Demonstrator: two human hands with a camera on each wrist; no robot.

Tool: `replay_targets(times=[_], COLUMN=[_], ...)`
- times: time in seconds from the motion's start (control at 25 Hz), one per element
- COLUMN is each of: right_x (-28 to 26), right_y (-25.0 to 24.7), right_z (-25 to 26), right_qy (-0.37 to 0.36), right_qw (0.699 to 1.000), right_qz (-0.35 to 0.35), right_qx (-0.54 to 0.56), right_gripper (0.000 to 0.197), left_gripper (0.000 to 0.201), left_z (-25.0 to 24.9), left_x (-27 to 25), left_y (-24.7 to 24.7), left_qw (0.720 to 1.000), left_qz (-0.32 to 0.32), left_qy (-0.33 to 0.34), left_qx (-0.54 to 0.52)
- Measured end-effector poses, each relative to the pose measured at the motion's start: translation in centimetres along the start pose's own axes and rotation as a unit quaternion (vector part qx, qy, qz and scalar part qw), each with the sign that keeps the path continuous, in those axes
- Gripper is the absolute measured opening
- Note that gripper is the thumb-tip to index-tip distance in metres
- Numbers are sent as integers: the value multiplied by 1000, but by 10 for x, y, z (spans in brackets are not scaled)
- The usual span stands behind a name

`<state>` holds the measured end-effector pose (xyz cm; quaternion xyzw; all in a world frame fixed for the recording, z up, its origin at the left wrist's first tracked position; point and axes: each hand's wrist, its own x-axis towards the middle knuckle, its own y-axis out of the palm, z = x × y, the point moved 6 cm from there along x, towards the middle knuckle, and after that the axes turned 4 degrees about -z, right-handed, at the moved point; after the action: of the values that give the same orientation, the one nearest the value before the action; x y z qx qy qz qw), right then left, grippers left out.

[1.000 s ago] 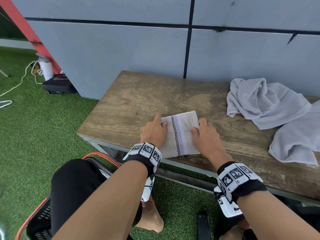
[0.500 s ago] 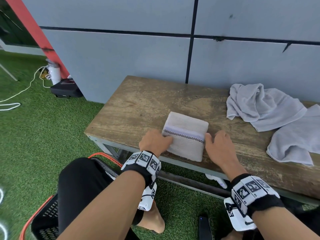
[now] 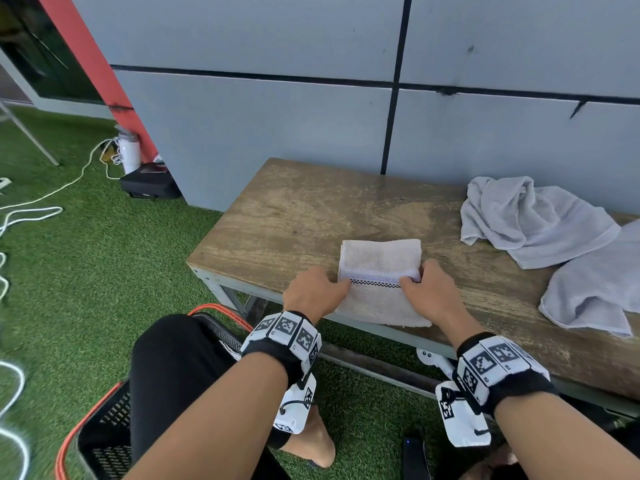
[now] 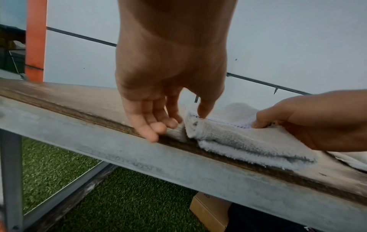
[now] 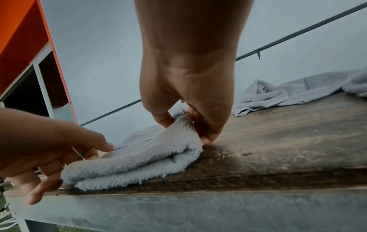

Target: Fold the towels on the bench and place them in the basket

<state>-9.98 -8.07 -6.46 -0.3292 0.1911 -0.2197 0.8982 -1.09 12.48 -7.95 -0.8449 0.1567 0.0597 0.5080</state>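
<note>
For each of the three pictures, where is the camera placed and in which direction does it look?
Head: worn on the head, looks down at the bench, both hands, forearms, a knee and the basket.
Left wrist: under the left hand, looks along it over the bench edge; the right hand enters.
Right wrist: under the right hand, faces the grey towels.
All share the folded towel, pinched at both ends.

A worn wooden bench (image 3: 298,216) stands on green turf (image 3: 86,271). A folded pale towel (image 3: 381,258) lies at its front edge. Two crumpled grey towels (image 3: 533,223) lie further right.
</note>
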Motion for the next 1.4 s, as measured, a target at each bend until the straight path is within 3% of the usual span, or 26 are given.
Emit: replay_targets(times=[0.08, 0.24, 0.32, 0.44, 0.6, 0.8, 0.96, 1.2, 1.4], right_x=[-5, -11, -12, -15, -18, -16, -23, -62, -73], right_y=[0, 0, -4, -10, -20, -23, 7, 77, 163], right_z=[6, 17, 21, 33, 62, 115, 167, 281, 332], right_qy=[4, 1, -12, -46, -105, -163, -187, -289, -348], right_qw=[998, 993, 991, 983, 969, 955, 933, 894, 872], right_qz=[16, 39, 25, 5, -2, 2, 86, 236, 300], right_qx=[56, 115, 132, 177, 225, 246, 297, 248, 171], right_gripper=[17, 19, 20, 14, 19, 23, 29, 30, 30], left_gripper=[52, 53, 64, 82, 68, 54, 34, 26, 25], left_z=[1, -5, -8, -15, -27, -10, 25, 121, 215], left_x=[0, 2, 0, -10, -18, -12, -32, -94, -104], left_y=[2, 12, 12, 5, -20, -81, -157, -266, -278], left_qw=[999, 993, 989, 964, 925, 893, 879, 891, 878], left_qz=[-3, 59, 76, 105, 118, 25, -53, -149, -163], left_qy=[-4, 23, 20, 1, 8, 28, 31, -40, -112], left_qx=[-48, -97, -125, -244, -360, -449, -473, -428, -436])
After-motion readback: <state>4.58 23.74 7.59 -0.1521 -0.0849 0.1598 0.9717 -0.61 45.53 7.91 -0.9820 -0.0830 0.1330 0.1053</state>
